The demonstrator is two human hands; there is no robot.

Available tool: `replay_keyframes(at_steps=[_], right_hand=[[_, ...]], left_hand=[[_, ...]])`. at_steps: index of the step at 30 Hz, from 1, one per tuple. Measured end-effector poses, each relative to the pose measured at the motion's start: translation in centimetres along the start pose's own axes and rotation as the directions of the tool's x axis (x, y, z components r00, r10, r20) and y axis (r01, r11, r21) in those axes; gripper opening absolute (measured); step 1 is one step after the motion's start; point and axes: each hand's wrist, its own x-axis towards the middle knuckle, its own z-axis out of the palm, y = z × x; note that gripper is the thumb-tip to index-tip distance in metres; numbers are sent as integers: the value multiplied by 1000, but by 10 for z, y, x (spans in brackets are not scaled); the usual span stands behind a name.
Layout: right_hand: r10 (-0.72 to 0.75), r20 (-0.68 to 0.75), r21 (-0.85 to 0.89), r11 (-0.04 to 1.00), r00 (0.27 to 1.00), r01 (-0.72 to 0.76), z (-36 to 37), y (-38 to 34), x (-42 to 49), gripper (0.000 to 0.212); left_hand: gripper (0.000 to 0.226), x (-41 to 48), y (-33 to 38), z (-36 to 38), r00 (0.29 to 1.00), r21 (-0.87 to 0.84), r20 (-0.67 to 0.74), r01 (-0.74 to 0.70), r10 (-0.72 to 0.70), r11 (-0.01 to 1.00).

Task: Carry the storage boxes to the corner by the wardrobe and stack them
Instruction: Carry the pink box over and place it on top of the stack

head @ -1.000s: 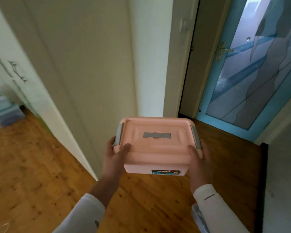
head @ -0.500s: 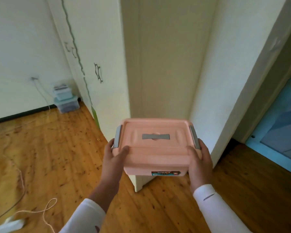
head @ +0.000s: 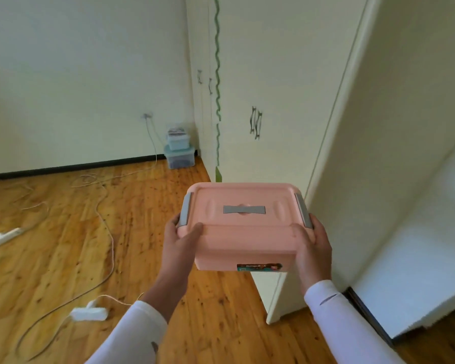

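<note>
I carry a pink storage box (head: 244,227) with grey side clips and a grey lid handle, level in front of my chest. My left hand (head: 180,245) grips its left side, thumb on the lid. My right hand (head: 311,248) grips the right side the same way. Far ahead, in the corner between the back wall and the cream wardrobe (head: 247,101), stands a stack of pale blue storage boxes (head: 179,151), a smaller one on top of a larger one.
White cables (head: 108,232) trail across the wooden floor on the left, with a power strip (head: 90,313) near my feet and another power strip (head: 4,236) at the far left. The wardrobe's near corner (head: 279,306) juts out just right of my path.
The view has swung left from the blue door and wardrobe side toward the room; the corner stack is now ahead and closer. Both hands keep the same hold on the pink box.
</note>
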Motion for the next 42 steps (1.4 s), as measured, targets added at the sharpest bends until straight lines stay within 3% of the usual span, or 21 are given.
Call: replay_keyframes(at_steps=[14, 28, 42], right_hand=[[71, 298, -22, 997, 952, -67, 151, 35, 108, 32], [78, 396, -40, 997, 915, -67, 256, 60, 287, 36], [81, 398, -31, 997, 914, -75, 360, 80, 391, 31]], left_hand=[[53, 141, -2, -38, 963, -7, -267, 32, -33, 999], [58, 308, 11, 26, 916, -19, -401, -3, -5, 1000], [56, 456, 18, 39, 914, -17, -400, 57, -59, 998]])
